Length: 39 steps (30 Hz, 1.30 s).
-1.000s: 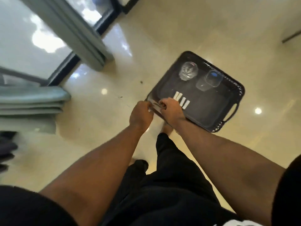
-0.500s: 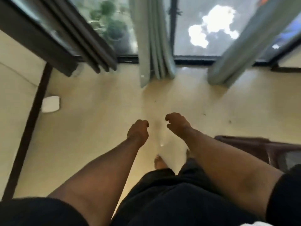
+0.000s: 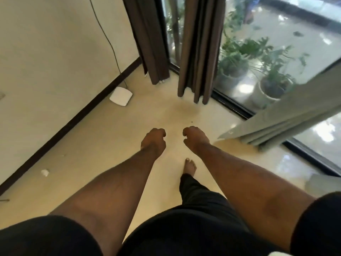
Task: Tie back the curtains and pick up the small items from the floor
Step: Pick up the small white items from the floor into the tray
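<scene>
Both hands, left (image 3: 154, 141) and right (image 3: 195, 138), are hanging curled and holding nothing; brown curtain (image 3: 198, 52) is hanging ahead, white scrap (image 3: 44, 172) is lying far left.

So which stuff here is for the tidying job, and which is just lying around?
For the job:
- brown curtains
- grey-green curtain
- small white scrap on the floor
- left hand and right hand, both curled, holding nothing

Just lying about:
- white flat box by the wall, with its cable
- potted plants outside the glass
</scene>
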Each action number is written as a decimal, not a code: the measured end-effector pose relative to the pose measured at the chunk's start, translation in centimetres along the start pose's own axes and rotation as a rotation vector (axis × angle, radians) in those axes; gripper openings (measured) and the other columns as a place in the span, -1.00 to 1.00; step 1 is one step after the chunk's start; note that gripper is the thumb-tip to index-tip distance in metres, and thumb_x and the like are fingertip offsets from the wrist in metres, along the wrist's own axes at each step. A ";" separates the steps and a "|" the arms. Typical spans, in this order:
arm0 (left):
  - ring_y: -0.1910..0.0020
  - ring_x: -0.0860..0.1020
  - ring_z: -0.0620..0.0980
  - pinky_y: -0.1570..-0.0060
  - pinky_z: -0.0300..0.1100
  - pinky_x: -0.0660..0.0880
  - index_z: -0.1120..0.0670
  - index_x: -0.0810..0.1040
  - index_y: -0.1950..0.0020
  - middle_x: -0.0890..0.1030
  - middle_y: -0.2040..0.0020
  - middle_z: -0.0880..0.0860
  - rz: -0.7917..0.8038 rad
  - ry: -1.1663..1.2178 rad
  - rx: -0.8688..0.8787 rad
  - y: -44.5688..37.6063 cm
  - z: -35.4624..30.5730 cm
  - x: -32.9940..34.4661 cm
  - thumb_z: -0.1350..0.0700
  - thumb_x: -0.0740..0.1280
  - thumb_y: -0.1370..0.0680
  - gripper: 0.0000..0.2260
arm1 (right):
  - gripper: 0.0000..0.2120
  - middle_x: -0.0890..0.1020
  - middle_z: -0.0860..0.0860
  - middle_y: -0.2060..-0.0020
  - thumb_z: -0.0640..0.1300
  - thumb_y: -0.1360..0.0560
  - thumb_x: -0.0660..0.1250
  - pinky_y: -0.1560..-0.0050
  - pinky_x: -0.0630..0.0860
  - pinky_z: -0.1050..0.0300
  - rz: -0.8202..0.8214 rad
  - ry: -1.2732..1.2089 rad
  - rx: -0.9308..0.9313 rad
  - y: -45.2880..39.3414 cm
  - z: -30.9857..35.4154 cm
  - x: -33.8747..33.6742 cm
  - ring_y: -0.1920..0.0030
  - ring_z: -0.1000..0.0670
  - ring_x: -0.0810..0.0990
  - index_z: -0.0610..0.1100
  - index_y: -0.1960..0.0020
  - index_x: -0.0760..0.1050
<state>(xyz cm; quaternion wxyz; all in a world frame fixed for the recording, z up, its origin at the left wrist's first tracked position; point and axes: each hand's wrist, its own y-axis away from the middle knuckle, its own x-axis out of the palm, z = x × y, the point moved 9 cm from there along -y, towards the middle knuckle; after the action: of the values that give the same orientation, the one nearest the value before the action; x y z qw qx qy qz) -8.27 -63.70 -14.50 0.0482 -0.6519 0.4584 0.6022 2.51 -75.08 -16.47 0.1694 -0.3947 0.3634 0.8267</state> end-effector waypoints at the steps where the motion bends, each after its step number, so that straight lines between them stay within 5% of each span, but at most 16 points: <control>1: -0.25 0.46 0.13 -0.18 -0.06 0.44 0.05 0.49 -0.29 0.48 -0.28 0.12 0.007 0.016 -0.024 -1.9 0.5 -1.4 0.22 0.24 -0.55 -0.69 | -0.72 0.52 -0.13 -0.18 -0.28 -0.52 0.22 -0.13 0.49 0.01 0.024 0.008 -0.013 -2.2 0.9 -0.9 -0.19 -0.17 0.50 -0.14 -0.20 0.50; 14: -0.25 0.48 0.12 -0.17 -0.06 0.46 0.04 0.50 -0.29 0.49 -0.28 0.09 -0.045 0.215 -0.251 -23.3 8.7 -14.1 0.17 0.28 -0.56 -0.70 | -0.76 0.50 -0.15 -0.16 -0.27 -0.54 0.21 -0.14 0.48 -0.01 0.122 0.195 -0.251 -27.3 13.4 -8.7 -0.18 -0.19 0.49 -0.20 -0.18 0.48; 22: -0.24 0.47 0.10 -0.06 -0.16 0.39 0.08 0.49 -0.29 0.47 -0.29 0.10 0.054 0.249 -0.248 -41.4 17.2 -18.1 0.21 0.28 -0.56 -0.71 | -0.74 0.53 -0.13 -0.17 -0.20 -0.52 0.29 -0.13 0.47 0.04 0.133 0.155 -0.130 -48.5 19.5 -7.8 -0.17 -0.16 0.52 -0.16 -0.20 0.50; 31: -0.27 0.46 0.16 -0.10 -0.16 0.37 0.10 0.51 -0.27 0.49 -0.28 0.14 0.143 0.263 -0.177 -68.4 26.5 -8.8 0.20 0.29 -0.55 -0.71 | -0.79 0.67 -0.09 -0.02 -0.18 -0.41 0.45 -0.08 0.48 0.18 0.056 -0.336 0.177 -74.0 19.0 5.8 -0.05 -0.06 0.61 -0.20 -0.03 0.62; 34: -0.22 0.48 0.12 -0.02 -0.19 0.35 0.10 0.53 -0.22 0.51 -0.23 0.11 0.119 0.277 -0.152 -75.9 27.5 -3.3 0.22 0.27 -0.53 -0.74 | -0.78 0.67 -0.05 -0.02 -0.18 -0.41 0.44 0.07 0.38 0.33 -0.003 -0.415 0.250 -81.6 16.1 11.1 -0.02 -0.01 0.60 -0.19 -0.04 0.62; 39: -0.16 0.52 0.08 -0.06 -0.24 0.38 0.06 0.59 -0.12 0.57 -0.18 0.08 0.040 0.395 -0.187 -88.8 30.1 4.4 0.21 0.27 -0.49 -0.76 | -0.80 0.63 -0.12 0.03 -0.31 -0.41 0.39 0.04 0.50 0.21 -0.087 -0.508 0.373 -93.6 7.8 16.6 0.07 -0.06 0.58 -0.20 -0.02 0.58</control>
<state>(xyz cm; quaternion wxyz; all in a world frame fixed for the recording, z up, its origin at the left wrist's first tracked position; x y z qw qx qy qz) 27.01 3.52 -69.67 -0.1154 -0.7495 0.4139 0.5035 41.01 -5.99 -69.74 0.3594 -0.1532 0.4374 0.8100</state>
